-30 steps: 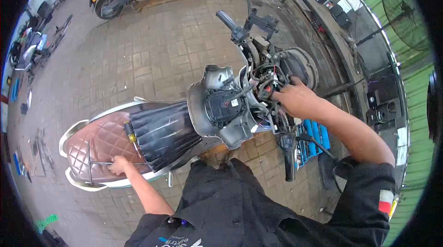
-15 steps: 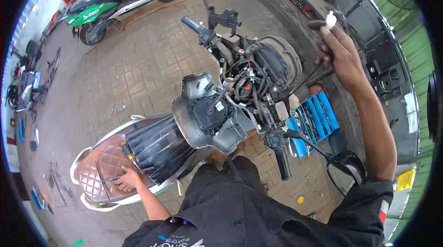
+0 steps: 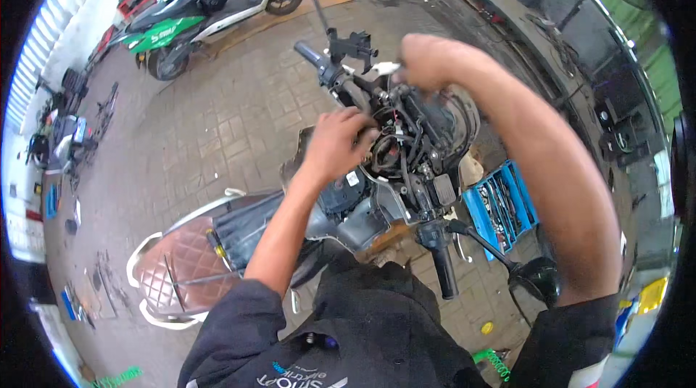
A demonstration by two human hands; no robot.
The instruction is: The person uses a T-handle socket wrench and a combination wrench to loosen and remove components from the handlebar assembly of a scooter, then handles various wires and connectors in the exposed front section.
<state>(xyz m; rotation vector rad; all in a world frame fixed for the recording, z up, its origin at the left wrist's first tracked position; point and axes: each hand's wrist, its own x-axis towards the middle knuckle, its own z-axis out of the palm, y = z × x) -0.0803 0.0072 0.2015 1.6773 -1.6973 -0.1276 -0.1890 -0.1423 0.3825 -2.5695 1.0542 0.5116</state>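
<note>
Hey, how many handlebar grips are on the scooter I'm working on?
2: the far grip, beyond your left hand; the near grip, left of the black mirror. Neither is hidden.

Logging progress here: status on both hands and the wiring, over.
Left hand at exposed wiring, hold unclear. Right hand holding white part. Left forearm partly covers grey panel.
</note>
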